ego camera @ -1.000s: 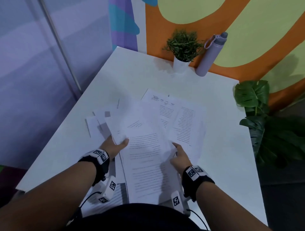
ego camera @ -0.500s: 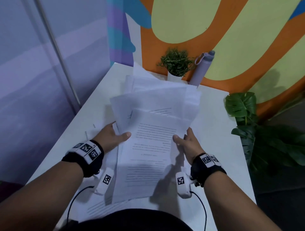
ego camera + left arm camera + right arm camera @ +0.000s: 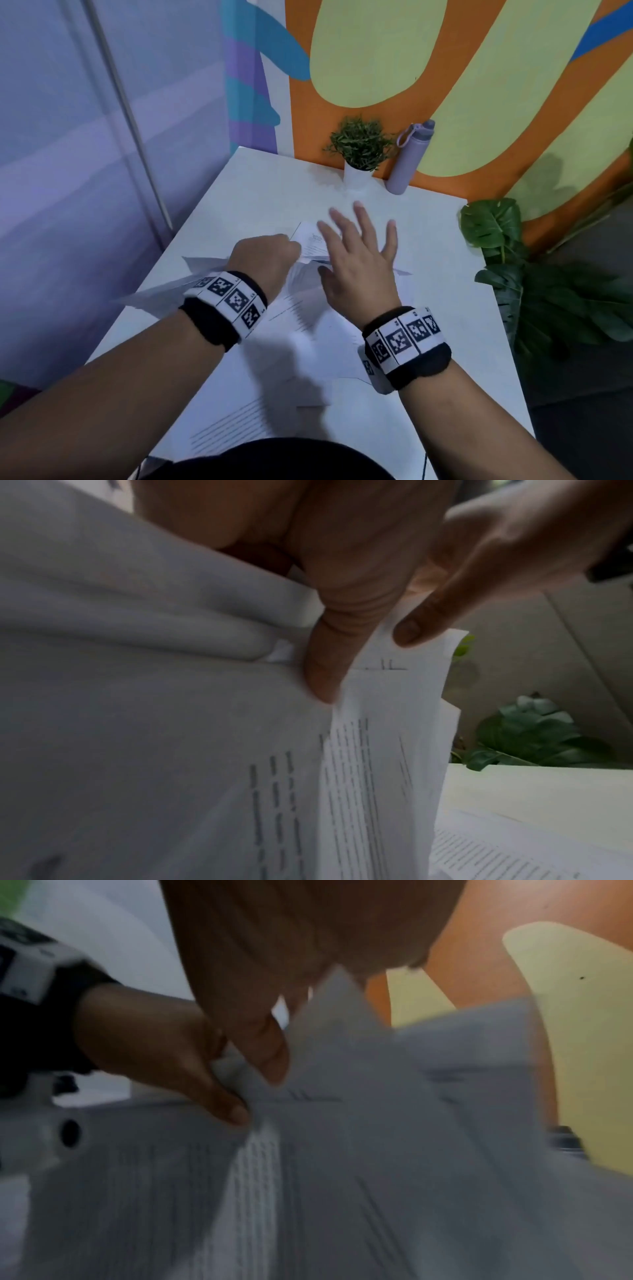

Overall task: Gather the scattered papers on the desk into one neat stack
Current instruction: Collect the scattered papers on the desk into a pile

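Over at the left edge of the white bench, corners of white printed paper sheets stick out past the bench edge, lifted off the surface and fanned unevenly. The left hand is curled tight on that bundle, fist-like from the head view; from the left wrist view the thumb presses down on the top of the sheets and pinches them against the fingers behind, the printed lines running down the pages below it. The sheets stand steeply tilted, their edges ragged and out of line with each other.

Just beside it, the right hand is spread wide, fingers straight and apart, palm down over the middle of the bundle. In the right wrist view its thumb tip touches the paper next to the left thumb, so the two hands are close together, nearly touching, at the same spot on the sheets. That view is blurred, and how firmly the right hand bears on the paper cannot be told.

More printed pages lie flat toward the near edge of the bench, partly under the forearms.

At the far edge stand a small green plant in a white pot and, just right of it, a tall lilac bottle with a loop handle. Beyond the right edge, a large-leaved green plant sits lower down.
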`<state>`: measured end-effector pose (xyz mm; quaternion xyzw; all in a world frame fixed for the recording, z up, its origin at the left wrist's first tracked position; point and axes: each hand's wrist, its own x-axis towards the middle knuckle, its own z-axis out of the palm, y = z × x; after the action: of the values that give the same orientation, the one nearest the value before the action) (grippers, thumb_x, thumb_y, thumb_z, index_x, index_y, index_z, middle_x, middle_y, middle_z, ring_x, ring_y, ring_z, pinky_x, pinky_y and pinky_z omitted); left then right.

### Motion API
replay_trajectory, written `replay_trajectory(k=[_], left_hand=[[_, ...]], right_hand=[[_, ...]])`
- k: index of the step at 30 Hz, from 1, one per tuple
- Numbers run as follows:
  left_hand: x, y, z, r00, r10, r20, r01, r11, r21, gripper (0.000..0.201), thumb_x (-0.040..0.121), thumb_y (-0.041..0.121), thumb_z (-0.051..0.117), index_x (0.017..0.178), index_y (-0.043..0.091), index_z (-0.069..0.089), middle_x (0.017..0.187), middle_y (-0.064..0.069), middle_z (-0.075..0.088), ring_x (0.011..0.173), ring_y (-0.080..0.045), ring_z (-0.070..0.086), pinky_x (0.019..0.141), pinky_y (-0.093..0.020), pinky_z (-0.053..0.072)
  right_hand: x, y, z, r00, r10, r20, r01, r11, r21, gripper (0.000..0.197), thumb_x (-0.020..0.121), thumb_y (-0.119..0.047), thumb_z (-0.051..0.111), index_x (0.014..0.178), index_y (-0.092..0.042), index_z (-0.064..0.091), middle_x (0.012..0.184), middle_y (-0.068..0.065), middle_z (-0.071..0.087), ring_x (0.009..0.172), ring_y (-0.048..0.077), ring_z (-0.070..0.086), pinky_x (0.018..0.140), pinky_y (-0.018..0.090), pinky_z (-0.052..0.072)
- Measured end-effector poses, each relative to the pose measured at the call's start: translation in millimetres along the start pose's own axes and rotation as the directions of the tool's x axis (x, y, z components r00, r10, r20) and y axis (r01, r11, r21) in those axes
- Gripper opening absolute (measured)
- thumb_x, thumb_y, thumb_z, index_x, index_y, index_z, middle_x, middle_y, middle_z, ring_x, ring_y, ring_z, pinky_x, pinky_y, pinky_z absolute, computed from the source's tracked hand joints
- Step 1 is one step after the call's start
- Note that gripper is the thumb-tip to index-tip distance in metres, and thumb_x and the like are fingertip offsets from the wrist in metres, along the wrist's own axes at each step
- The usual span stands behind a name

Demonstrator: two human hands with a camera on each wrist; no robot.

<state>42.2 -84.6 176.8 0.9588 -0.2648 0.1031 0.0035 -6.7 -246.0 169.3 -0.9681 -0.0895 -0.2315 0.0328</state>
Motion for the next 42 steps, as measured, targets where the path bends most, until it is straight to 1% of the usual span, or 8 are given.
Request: replay_trajectory(k=[6, 8, 12, 18, 24, 28, 34, 42], left_hand=[[-3, 16, -9, 0.952, 0.140, -0.271, -0.162, 0.985, -0.061, 0.037, 0.046, -0.012, 0.066, 0.072, 0.011, 0.051, 0.040, 0.000, 0.043, 0.035, -0.024, 0.034, 0.038, -0.019, 0.020], [-5, 15, -3, 0.858, 0.190, -0.476, -0.220, 0.976, -0.006, 0.032, 0.056, -0.008, 0.063, 0.079, 0.014, 0.058, 0.056, 0.000, 0.056, 0.056, -0.024, 0.053, 0.060, -0.033, 0.047], [-22, 6, 13, 0.789, 0.061, -0.612, -0.087, 0.996, -0.012, 0.047, 0.071, 0.011, 0.066, 0.113, 0.027, 0.050, 0.123, -0.002, 0.051, 0.122, -0.027, 0.043, 0.111, -0.056, 0.018], [-37, -8, 37, 0.822, -0.569, -0.026, 0.448, 0.674, -0.588, 0.100, 0.073, 0.043, 0.072, 0.147, 0.029, 0.006, 0.157, -0.008, -0.007, 0.146, -0.027, -0.004, 0.118, -0.054, 0.006], [-29, -21, 55, 0.714, -0.450, 0.536, 0.580, -0.047, -0.813, 0.107, 0.069, 0.065, 0.065, 0.149, 0.030, 0.003, 0.156, -0.002, 0.024, 0.142, -0.021, 0.028, 0.116, -0.045, 0.025], [-22, -26, 53, 0.801, -0.404, 0.443, 0.498, 0.039, -0.866, 0.068, 0.065, 0.047, 0.077, 0.125, 0.024, 0.053, 0.125, 0.003, 0.064, 0.115, -0.021, 0.060, 0.103, -0.047, 0.044], [-14, -11, 24, 0.758, -0.610, 0.231, 0.353, 0.086, -0.932, 0.038, 0.085, 0.007, 0.064, 0.122, 0.012, 0.055, 0.106, 0.003, 0.060, 0.096, -0.016, 0.057, 0.087, -0.025, 0.042], [-24, -4, 48, 0.673, -0.621, 0.401, 0.503, -0.013, -0.864, 0.055, 0.073, 0.029, 0.078, 0.114, 0.002, 0.055, 0.107, -0.005, 0.064, 0.101, -0.021, 0.060, 0.088, -0.025, 0.041]], right_hand=[[6, -16, -6, 0.951, 0.087, 0.298, -0.075, 0.996, -0.050, 0.026, 0.082, -0.008, 0.050, 0.102, -0.019, 0.063, 0.080, 0.001, 0.062, 0.076, 0.028, 0.061, 0.073, 0.033, 0.041], [6, -9, -6, 0.939, 0.134, 0.316, -0.143, 0.990, 0.006, 0.029, 0.084, -0.009, 0.046, 0.105, -0.022, 0.062, 0.088, 0.002, 0.065, 0.081, 0.030, 0.063, 0.060, 0.029, 0.033], [5, 22, -9, 0.879, 0.382, 0.284, -0.432, 0.891, 0.137, 0.017, 0.085, -0.013, 0.050, 0.091, -0.017, 0.065, 0.091, 0.012, 0.070, 0.088, 0.034, 0.063, 0.062, 0.030, 0.038], [3, 63, -1, 0.643, 0.638, 0.424, -0.702, 0.269, 0.660, 0.014, 0.080, -0.014, 0.065, 0.066, -0.012, 0.062, 0.067, 0.004, 0.064, 0.067, 0.018, 0.057, 0.067, 0.033, 0.049], [-18, 60, 6, 0.575, 0.533, 0.621, -0.670, -0.128, 0.731, 0.009, 0.085, 0.000, 0.066, 0.091, -0.007, 0.069, 0.079, 0.010, 0.073, 0.069, 0.024, 0.069, 0.076, 0.039, 0.057], [-25, 61, 17, 0.587, 0.475, 0.655, -0.705, -0.098, 0.703, 0.030, 0.084, 0.000, 0.067, 0.114, -0.001, 0.064, 0.100, 0.018, 0.073, 0.088, 0.032, 0.070, 0.087, 0.047, 0.056], [-18, 61, 19, 0.684, 0.438, 0.583, -0.622, -0.067, 0.780, 0.023, 0.087, 0.005, 0.062, 0.104, -0.011, 0.062, 0.090, 0.001, 0.075, 0.080, 0.017, 0.072, 0.072, 0.031, 0.057], [-20, 53, 25, 0.697, 0.517, 0.497, -0.545, -0.069, 0.836, 0.029, 0.083, 0.010, 0.062, 0.101, -0.013, 0.064, 0.093, 0.001, 0.070, 0.081, 0.012, 0.068, 0.073, 0.024, 0.054]])
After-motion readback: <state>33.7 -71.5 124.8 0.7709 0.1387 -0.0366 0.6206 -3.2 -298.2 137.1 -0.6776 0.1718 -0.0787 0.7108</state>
